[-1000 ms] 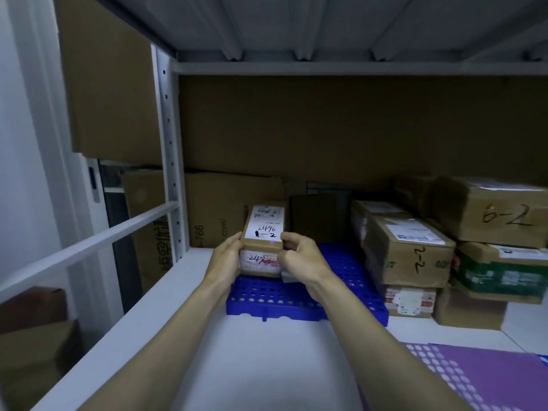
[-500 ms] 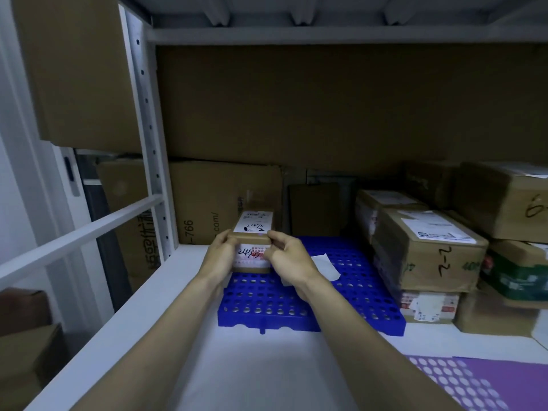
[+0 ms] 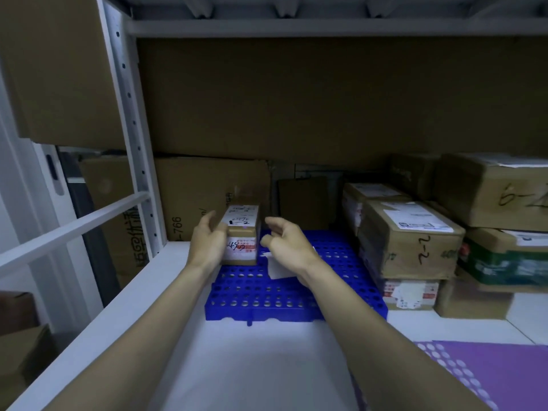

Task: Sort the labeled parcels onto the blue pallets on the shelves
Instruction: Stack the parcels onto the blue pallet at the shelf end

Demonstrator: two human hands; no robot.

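Observation:
A small brown parcel (image 3: 241, 232) with a white handwritten label on top stands on the far left part of the blue perforated pallet (image 3: 267, 298). My left hand (image 3: 207, 241) lies against its left side, fingers loose and partly lifted. My right hand (image 3: 284, 244) hovers just right of the parcel, fingers relaxed, not touching it. A white paper slip (image 3: 278, 268) lies on the pallet under my right wrist.
Stacked labeled cardboard parcels (image 3: 409, 238) fill the pallet's right side, with more boxes (image 3: 498, 191) beyond. Flat cartons (image 3: 207, 200) lean against the back wall. A white shelf post (image 3: 130, 129) and rail stand left. A purple dotted sheet (image 3: 489, 378) lies near right.
The parcel was set down on the pallet. My right hand let go and drew back to the right; my left hand's fingers loosened on its side. The view rose slightly.

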